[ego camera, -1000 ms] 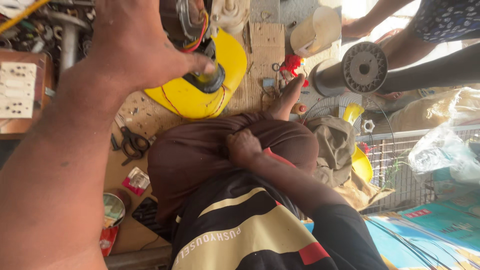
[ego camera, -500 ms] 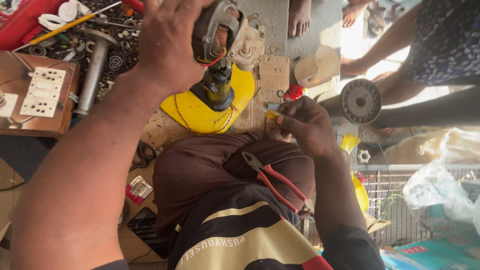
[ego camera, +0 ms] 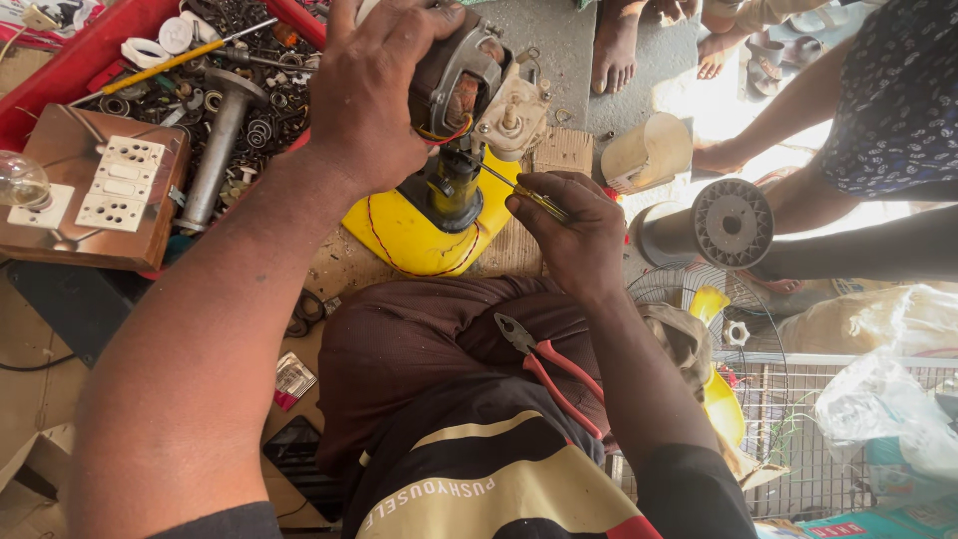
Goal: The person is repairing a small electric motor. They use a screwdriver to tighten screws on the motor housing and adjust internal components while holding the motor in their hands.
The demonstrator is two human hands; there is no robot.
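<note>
Newly raised screwdriver [ego camera: 519, 190], tip seemingly hidden

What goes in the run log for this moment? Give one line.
left hand: grips metal fan motor | right hand: holds yellow-handled screwdriver, tip at motor | red-handled pliers: on lap | yellow plastic base: beneath motor

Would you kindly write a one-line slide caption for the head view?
Left hand grips a fan motor while right hand works a screwdriver into it; pliers rest on the lap.
</note>
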